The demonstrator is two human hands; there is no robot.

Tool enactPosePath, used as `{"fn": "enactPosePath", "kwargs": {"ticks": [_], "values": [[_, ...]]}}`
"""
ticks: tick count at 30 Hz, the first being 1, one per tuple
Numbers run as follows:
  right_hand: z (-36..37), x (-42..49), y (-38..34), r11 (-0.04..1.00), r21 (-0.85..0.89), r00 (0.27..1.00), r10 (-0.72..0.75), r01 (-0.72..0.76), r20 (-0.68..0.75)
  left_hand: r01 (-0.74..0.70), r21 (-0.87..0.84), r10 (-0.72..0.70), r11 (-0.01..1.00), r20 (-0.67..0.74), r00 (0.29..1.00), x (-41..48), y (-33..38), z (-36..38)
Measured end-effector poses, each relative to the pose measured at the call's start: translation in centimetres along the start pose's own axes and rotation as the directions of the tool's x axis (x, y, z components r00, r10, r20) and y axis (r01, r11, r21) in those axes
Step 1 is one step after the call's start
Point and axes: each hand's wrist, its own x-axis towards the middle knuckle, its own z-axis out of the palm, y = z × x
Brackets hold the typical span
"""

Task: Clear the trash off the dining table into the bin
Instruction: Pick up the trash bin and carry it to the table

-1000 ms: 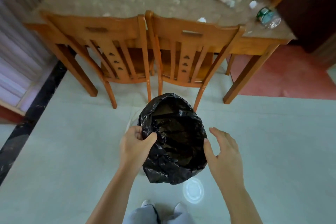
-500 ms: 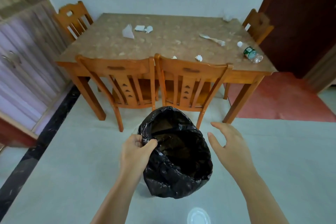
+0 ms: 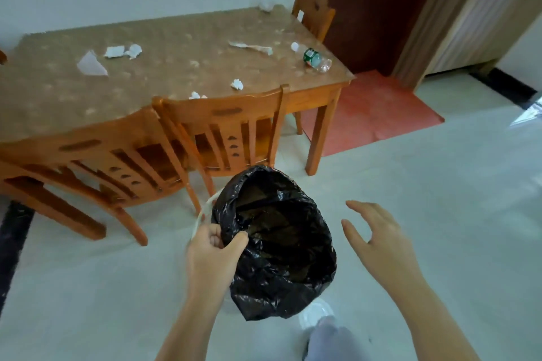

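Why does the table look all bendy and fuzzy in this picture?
Head view: the wide-angle lens bends the table edges and chairs; motion smears the left chair and left hand holding the bin bag; soft, even light, no glare.

Glossy, crinkled black plastic on the bin liner (image 3: 281,246), thin white plastic rim (image 3: 202,214) showing at its left edge. Varnished orange wood, smooth with a soft sheen, on the chairs (image 3: 223,120) and the worktop's legs (image 3: 321,132). Mottled tan covering on the worktop (image 3: 176,67), faintly shiny, clear film visible at the corner. Crumpled white paper scraps (image 3: 237,84), matt. Clear plastic bottle (image 3: 317,58) with a green label. Pale, smooth, matt floor (image 3: 440,184); flat red mat (image 3: 375,108), matt.
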Motion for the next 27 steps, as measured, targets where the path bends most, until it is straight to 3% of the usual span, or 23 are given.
{"fn": "enactPosePath", "kwargs": {"ticks": [6,16,27], "values": [[-3.6,5.1,8.1,0.989,0.021,0.985,0.148,-0.146,-0.094,0.016,0.016,-0.019,1.0,0.154,0.988,2.5,3.3,10.7],[-11.6,16.0,21.2,0.971,0.019,0.954,0.236,-0.236,-0.186,-0.125,0.088,0.093,0.988,0.309,0.946,7.2,11.4,31.8],[-13.4,31.2,28.1,0.961,0.017,0.948,0.275,-0.276,-0.162,-0.01,0.051,-0.009,0.999,0.359,0.933,17.8,15.8,47.3]]}}
